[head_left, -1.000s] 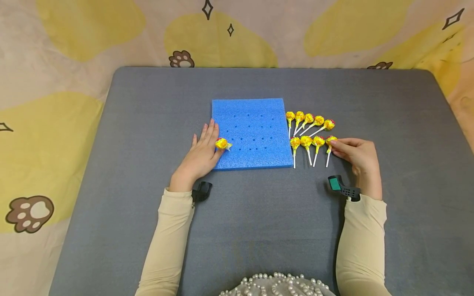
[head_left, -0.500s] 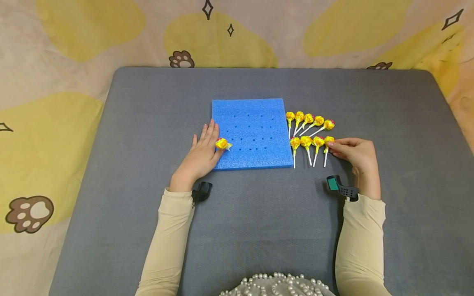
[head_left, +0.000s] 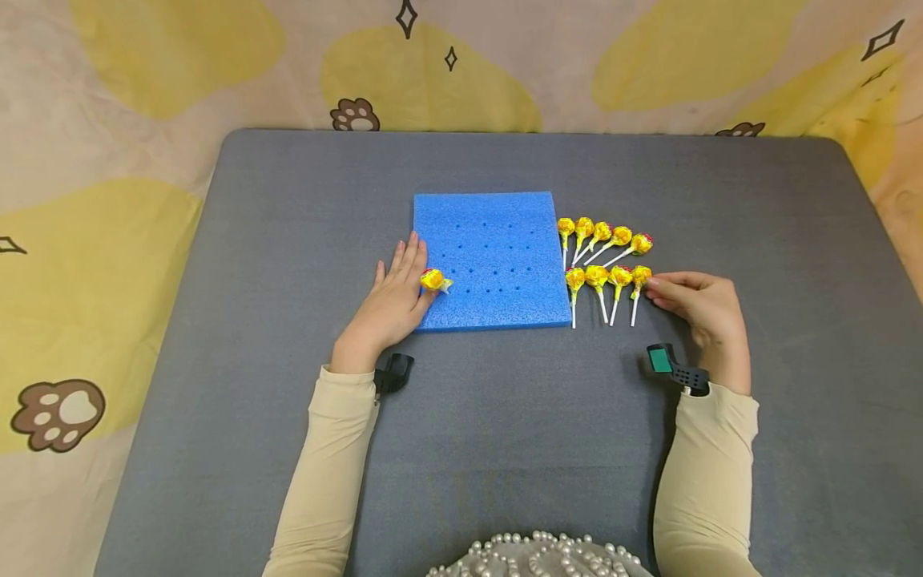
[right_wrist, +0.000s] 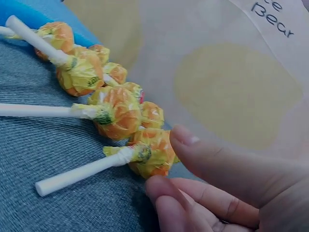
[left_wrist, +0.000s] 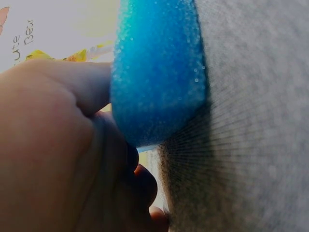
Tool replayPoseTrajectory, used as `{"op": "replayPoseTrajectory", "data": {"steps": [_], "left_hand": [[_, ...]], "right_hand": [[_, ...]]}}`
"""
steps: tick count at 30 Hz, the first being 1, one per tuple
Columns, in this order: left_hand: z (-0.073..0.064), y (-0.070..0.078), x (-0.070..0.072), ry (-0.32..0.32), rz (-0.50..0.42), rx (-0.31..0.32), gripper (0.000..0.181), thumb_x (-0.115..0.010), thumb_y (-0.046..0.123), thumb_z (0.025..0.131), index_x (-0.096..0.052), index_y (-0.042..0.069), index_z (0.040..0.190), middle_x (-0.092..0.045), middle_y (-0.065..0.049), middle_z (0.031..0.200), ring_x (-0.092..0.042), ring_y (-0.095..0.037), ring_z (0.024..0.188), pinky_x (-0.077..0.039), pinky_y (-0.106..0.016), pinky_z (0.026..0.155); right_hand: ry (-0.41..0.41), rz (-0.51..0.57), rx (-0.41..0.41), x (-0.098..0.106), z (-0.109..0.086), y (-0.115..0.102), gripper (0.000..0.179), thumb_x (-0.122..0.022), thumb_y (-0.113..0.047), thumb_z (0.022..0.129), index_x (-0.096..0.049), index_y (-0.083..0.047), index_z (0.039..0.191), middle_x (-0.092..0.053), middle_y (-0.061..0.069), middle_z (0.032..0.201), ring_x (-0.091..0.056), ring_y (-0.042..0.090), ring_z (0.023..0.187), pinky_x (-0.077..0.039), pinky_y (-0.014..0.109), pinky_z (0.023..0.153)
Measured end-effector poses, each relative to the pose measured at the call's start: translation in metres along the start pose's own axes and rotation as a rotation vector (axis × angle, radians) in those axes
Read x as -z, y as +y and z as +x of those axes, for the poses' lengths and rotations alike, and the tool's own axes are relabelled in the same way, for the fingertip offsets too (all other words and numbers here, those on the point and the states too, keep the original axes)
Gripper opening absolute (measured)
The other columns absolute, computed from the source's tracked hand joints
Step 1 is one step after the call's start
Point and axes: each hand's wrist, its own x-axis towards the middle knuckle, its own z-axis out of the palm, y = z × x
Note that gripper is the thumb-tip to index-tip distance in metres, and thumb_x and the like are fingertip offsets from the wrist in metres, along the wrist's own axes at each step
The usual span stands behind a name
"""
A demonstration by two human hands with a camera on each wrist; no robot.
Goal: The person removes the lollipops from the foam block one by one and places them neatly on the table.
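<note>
My left hand (head_left: 389, 308) lies along the left edge of a blue foam board (head_left: 497, 308), its fingers extended and its thumb (left_wrist: 87, 79) on the board. One yellow-wrapped lollipop (head_left: 432, 280) stands in the board beside that thumb, its stick hidden. At the right, my right hand (head_left: 699, 308) is beside the rightmost lollipop (right_wrist: 152, 152) of the front row. Thumb and fingertips are spread next to its wrapped head; whether they still touch it I cannot tell. That lollipop lies on the table, its white stick toward me.
Several small holes dot the foam board. Right of it, a back row of lollipops (head_left: 602, 232) fans out behind the front row (head_left: 596, 276). Everything rests on a grey table (head_left: 519, 433); a patterned cloth (head_left: 461, 72) hangs behind it.
My right hand shifted the rightmost front lollipop slightly left, toward its neighbour, then drew back a little to the right, leaving it lying there. My left hand has stayed put.
</note>
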Motion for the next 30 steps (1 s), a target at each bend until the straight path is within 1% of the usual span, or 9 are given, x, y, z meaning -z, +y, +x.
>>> {"op": "replayPoseTrajectory", "data": {"steps": [3,5,10,13,16,20,25,28,30], "left_hand": [[0.000,0.000,0.000,0.004,0.000,-0.002,0.068,-0.038,0.029,0.101,0.003,0.007,0.151,0.013,-0.004,0.156,0.012,-0.021,0.143,0.005,-0.048,0.113],[0.000,0.000,0.000,0.005,-0.002,-0.003,0.069,-0.039,0.029,0.101,0.003,0.007,0.151,0.014,-0.004,0.156,0.012,-0.021,0.143,0.005,-0.048,0.113],[0.000,0.000,0.000,0.004,-0.003,-0.002,0.068,-0.038,0.030,0.101,0.003,0.007,0.151,0.014,-0.004,0.156,0.013,-0.021,0.142,0.005,-0.048,0.113],[0.000,-0.001,-0.001,0.001,-0.001,0.001,0.068,-0.038,0.030,0.101,0.004,0.008,0.151,0.015,-0.003,0.156,0.014,-0.020,0.142,0.006,-0.047,0.113],[0.000,-0.001,-0.001,-0.002,0.002,0.002,0.069,-0.038,0.031,0.101,0.004,0.008,0.151,0.015,-0.003,0.156,0.014,-0.019,0.142,0.006,-0.047,0.113],[0.000,0.000,-0.001,-0.002,0.000,0.004,0.069,-0.038,0.031,0.101,0.004,0.009,0.151,0.015,-0.003,0.156,0.014,-0.019,0.142,0.006,-0.047,0.113],[0.000,0.000,-0.001,-0.002,-0.001,0.007,0.069,-0.038,0.030,0.101,0.004,0.008,0.151,0.014,-0.003,0.156,0.013,-0.020,0.142,0.006,-0.047,0.113],[0.000,0.000,-0.001,-0.002,0.002,0.006,0.069,-0.038,0.031,0.101,0.003,0.008,0.151,0.014,-0.003,0.156,0.013,-0.020,0.142,0.006,-0.047,0.113],[-0.001,0.000,0.000,-0.002,0.003,0.006,0.069,-0.039,0.031,0.101,0.003,0.008,0.151,0.014,-0.003,0.156,0.013,-0.020,0.142,0.006,-0.047,0.113]], "right_hand": [[-0.029,0.108,0.003,0.002,-0.001,0.000,0.010,-0.074,-0.001,0.078,-0.075,-0.010,0.074,-0.070,0.001,0.072,-0.067,0.010,0.065,-0.054,0.020,0.061],[-0.036,0.161,0.003,0.003,-0.001,0.000,0.008,-0.074,0.001,0.078,-0.075,-0.007,0.075,-0.070,0.003,0.072,-0.068,0.011,0.064,-0.054,0.020,0.060],[-0.009,0.205,0.023,0.004,-0.001,-0.002,0.006,-0.075,0.000,0.077,-0.075,-0.006,0.076,-0.070,0.003,0.073,-0.068,0.012,0.064,-0.054,0.021,0.060],[0.015,0.206,0.053,0.002,-0.003,-0.005,0.006,-0.075,0.000,0.077,-0.075,-0.006,0.077,-0.071,0.003,0.074,-0.068,0.013,0.065,-0.054,0.022,0.060],[0.016,0.232,0.087,-0.001,-0.005,-0.008,0.005,-0.074,0.001,0.077,-0.075,-0.003,0.080,-0.071,0.004,0.073,-0.069,0.014,0.065,-0.055,0.022,0.061],[-0.018,0.277,0.135,-0.007,-0.007,-0.013,0.007,-0.072,0.006,0.078,-0.074,0.002,0.083,-0.071,0.006,0.074,-0.069,0.014,0.066,-0.055,0.022,0.061],[-0.092,0.255,0.203,-0.025,-0.009,-0.019,0.008,-0.068,0.008,0.080,-0.073,0.003,0.085,-0.071,0.006,0.076,-0.068,0.014,0.065,-0.055,0.022,0.061],[-0.155,0.237,0.226,-0.038,-0.010,-0.022,0.008,-0.068,0.008,0.081,-0.072,0.005,0.087,-0.071,0.006,0.076,-0.068,0.015,0.066,-0.055,0.023,0.062],[-0.179,0.210,0.235,-0.046,-0.010,-0.023,0.008,-0.068,0.007,0.081,-0.072,0.004,0.088,-0.071,0.005,0.077,-0.068,0.014,0.067,-0.055,0.022,0.064]]}}
